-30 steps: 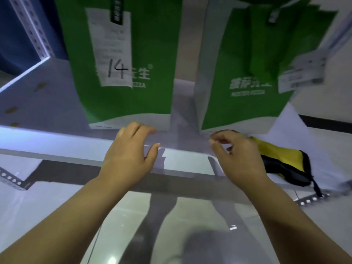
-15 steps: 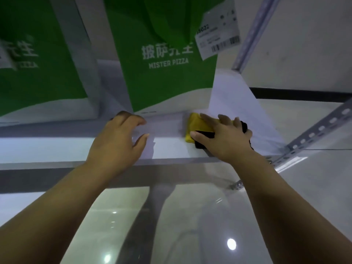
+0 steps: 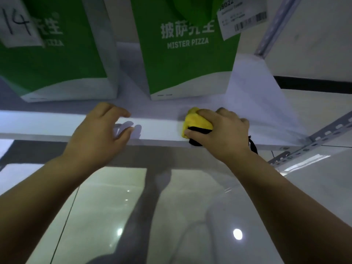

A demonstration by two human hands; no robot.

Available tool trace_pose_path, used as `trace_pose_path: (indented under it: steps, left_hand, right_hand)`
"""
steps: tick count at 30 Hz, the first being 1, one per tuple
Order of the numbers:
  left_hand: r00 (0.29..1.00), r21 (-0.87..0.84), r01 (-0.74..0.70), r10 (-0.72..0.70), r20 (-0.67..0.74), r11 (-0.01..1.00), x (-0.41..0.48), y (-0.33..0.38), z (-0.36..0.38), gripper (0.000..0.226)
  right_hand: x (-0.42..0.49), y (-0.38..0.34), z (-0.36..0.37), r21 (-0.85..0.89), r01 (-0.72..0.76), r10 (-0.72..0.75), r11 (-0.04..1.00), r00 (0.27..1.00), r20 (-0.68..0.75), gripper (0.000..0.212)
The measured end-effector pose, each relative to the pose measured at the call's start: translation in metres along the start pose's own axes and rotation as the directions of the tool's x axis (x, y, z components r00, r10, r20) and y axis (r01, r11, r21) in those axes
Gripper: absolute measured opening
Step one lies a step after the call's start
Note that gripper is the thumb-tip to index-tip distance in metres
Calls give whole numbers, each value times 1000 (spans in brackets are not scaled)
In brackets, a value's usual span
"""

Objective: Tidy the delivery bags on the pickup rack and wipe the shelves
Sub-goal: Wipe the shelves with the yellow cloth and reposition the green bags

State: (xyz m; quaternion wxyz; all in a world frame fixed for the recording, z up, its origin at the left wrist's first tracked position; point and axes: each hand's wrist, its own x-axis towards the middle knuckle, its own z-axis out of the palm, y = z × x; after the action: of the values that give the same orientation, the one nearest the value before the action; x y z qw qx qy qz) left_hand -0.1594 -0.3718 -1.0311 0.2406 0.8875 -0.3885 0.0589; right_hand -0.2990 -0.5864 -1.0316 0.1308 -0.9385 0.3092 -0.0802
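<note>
This looks like the pickup corner of a pizza shop. On a white shelf (image 3: 158,128) of a slotted-metal rack stand two green paper bags: the right bag (image 3: 187,60) reads "MISTER PIZZA" and carries a barcoded order slip (image 3: 242,17), the left bag (image 3: 51,60) a slip hand-marked "14" (image 3: 18,21). Below the shelf lies a glossy tiled floor (image 3: 106,216).

1. Two bare forearms enter from the lower left and lower right corners of the frame; no sleeve shows on either.
2. The left hand (image 3: 99,134) and the right hand (image 3: 222,134) are ungloved, with short nails.
3. Wrists and fingers carry no jewellery.
</note>
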Motion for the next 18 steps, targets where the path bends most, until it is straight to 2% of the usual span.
trace_pose_path:
  steps: [5,10,15,18]
  left_hand:
    - [994,49,105,-103,-28,993,-21,-36,-41,32]
    - [963,90,267,-263,-52,960,-49,-87,-84,32]
    - [935,197,352,-353,-30,915,-85,-158,-129,32]
    - [909,151,416,-406,-92,897,-90,-202,-152,29]
  right_hand:
    - [-13,-58,5,121,165,-181,979,973,140,64]
    - [-21,-126,19,268,216,-261,939,955,143,64]
    - [-29,-205,42,341,261,-322,903,937,135,64]
    - [-33,-259,54,346,294,-360,891,922,141,63]
